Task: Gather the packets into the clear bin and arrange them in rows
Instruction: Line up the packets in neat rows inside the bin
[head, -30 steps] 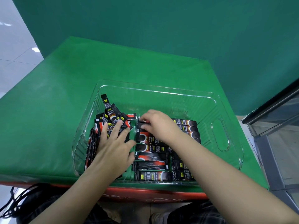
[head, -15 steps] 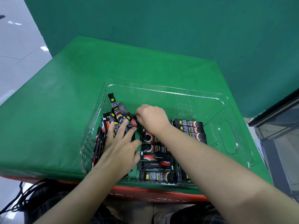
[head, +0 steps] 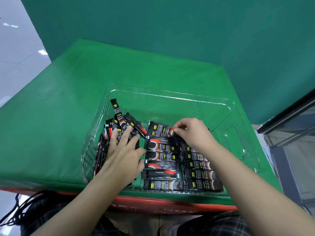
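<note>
Nearest the camera, dark plaid-clad legs (head: 219, 225) and a tangle of black cables (head: 22, 208) sit below the red front edge (head: 153, 204) of the stand. Above that edge lies the bright green cloth-covered table top (head: 59, 133), and on it rests the clear plastic rectangular bin (head: 242, 150) with a cut-out handle in its right wall.

Inside the bin, along its near and middle floor, long black stick packets with red and white printing lie flat in two neat rows (head: 180, 169), each packet crosswise, one behind the other; the right row is partly hidden under the right forearm. At the bin's left side a loose heap of the same black packets (head: 119, 126) leans against the left wall, several standing on edge and one sticking up towards the far left corner.

The left hand (head: 122, 155) lies palm-down on that heap, fingers straight and spread, pressing the packets. Farther in, the right hand (head: 190, 133) reaches to the far end of the left row, its thumb and forefinger pinching the right end of the farthest black packet (head: 160, 131), the other fingers curled.

The far half of the bin floor shows only green cloth through it. Behind the table rises a dark green backdrop (head: 170, 31); pale floor tiles (head: 15, 53) show at left and a grey glass-fronted cabinet (head: 293, 133) at right.
</note>
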Tool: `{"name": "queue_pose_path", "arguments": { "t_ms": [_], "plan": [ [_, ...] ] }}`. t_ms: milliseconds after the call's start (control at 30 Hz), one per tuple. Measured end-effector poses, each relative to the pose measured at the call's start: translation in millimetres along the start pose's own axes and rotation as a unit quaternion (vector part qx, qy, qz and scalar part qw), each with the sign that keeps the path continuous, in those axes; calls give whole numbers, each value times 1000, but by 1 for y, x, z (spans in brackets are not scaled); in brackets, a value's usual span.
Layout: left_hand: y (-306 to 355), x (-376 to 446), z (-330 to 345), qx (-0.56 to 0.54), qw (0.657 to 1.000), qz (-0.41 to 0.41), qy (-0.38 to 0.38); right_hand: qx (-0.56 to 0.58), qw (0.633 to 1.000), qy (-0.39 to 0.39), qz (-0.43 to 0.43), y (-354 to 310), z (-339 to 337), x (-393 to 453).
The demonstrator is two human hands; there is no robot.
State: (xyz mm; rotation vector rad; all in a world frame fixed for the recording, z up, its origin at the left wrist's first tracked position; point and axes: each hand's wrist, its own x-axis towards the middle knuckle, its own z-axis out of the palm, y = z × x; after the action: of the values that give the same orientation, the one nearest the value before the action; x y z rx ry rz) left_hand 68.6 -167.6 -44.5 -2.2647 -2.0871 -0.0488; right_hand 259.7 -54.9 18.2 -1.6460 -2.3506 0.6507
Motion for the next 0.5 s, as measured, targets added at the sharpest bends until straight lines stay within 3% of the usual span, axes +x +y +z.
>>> {"name": "queue_pose_path", "arguments": {
  "t_ms": [233,333,500],
  "plan": [
    [6,0,-6,-1,1000,-8,6,9,990,-138,21,8,5,-24],
    [5,1,-9,-4,1000,-7,-2,-14,989,-144,24,5,11,-27],
    [6,1,-9,-4,1000,2,4,-121,988,-87,-27,2,20,-33]
  ]
}}
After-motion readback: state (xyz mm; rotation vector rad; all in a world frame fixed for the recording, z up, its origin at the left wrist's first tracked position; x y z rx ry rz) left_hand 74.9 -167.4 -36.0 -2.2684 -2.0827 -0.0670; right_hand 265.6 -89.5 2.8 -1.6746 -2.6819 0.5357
